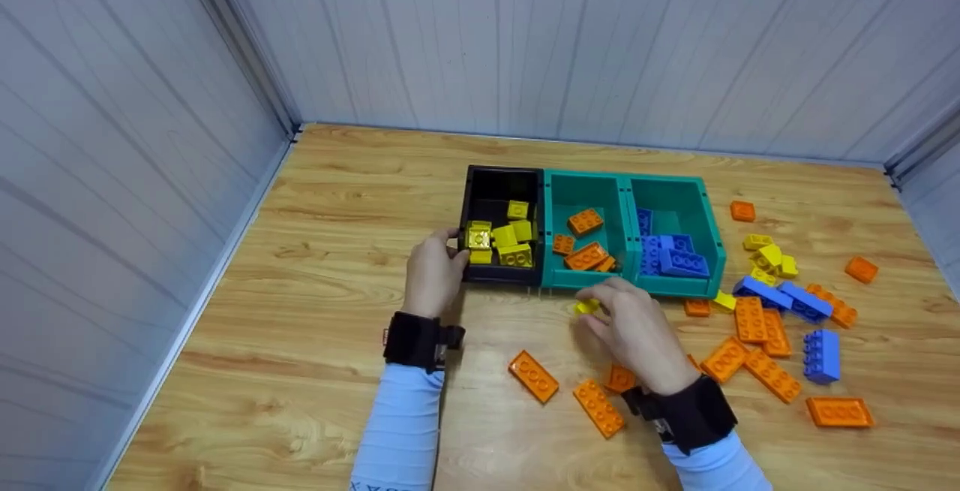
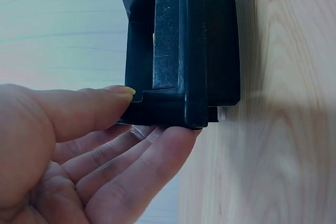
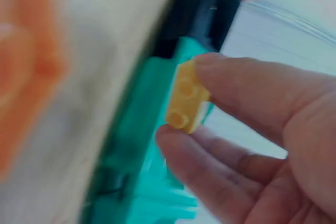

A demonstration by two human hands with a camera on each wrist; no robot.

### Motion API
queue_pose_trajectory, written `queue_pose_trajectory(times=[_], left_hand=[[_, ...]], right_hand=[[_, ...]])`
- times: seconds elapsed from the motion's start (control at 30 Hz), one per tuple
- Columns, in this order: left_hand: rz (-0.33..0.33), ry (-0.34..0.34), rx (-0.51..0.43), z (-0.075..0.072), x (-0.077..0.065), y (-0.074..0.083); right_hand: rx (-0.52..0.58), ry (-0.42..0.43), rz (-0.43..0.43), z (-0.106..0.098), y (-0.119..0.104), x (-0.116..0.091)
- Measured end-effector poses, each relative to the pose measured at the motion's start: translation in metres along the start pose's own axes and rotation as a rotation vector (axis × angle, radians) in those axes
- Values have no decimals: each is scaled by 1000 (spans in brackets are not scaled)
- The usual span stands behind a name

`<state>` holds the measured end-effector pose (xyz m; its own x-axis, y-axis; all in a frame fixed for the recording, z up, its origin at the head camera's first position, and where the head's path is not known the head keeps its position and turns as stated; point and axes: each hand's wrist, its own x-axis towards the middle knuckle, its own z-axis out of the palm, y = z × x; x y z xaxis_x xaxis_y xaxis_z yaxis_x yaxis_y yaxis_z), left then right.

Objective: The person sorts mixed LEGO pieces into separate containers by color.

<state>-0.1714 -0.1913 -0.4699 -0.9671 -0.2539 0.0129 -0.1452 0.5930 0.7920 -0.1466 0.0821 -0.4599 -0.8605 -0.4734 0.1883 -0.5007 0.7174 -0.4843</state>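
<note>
Between thumb and fingers my right hand [image 1: 634, 326] pinches a small yellow toy brick [image 3: 186, 98], held in front of the middle green bin [image 1: 585, 278]. At the left, my left hand [image 1: 435, 273] grips the side edge of the black bin [image 2: 194, 51], thumb on the rim and fingers beneath it. Inside the black bin lie several yellow bricks [image 1: 506, 236]. Orange bricks [image 1: 586, 221] are in the middle green bin, and blue bricks [image 1: 675, 257] fill part of the right green bin [image 1: 716, 273].
Right of the bins, loose orange, blue and yellow bricks lie scattered, among them a blue brick [image 1: 822, 356] and a yellow brick [image 1: 768, 256]. Two orange bricks, one of them this orange brick [image 1: 533, 376], lie nearer the front. Pale panel walls [image 1: 480, 48] enclose the wooden table [image 1: 300, 311].
</note>
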Motion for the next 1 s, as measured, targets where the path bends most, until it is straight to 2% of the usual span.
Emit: queue_pose_trajectory(times=[0.17, 0.27, 0.47, 0.6, 0.83, 1.0], left_hand=[[10, 3, 17, 0, 0, 0], [22, 12, 32, -1, 1, 0], [35, 6, 39, -1, 2, 0], [31, -4, 31, 0, 3, 0], [22, -19, 6, 0, 2, -1], [30, -10, 13, -2, 0, -3]], right_hand=[[2, 48, -205, -5, -21, 30], [-19, 24, -275, -6, -33, 59], [-56, -129, -254, 5, -51, 111], [-79, -159, -264, 17, -56, 131], [-93, -205, -260, 27, -56, 142], [-78, -195, -231, 9, -57, 137]])
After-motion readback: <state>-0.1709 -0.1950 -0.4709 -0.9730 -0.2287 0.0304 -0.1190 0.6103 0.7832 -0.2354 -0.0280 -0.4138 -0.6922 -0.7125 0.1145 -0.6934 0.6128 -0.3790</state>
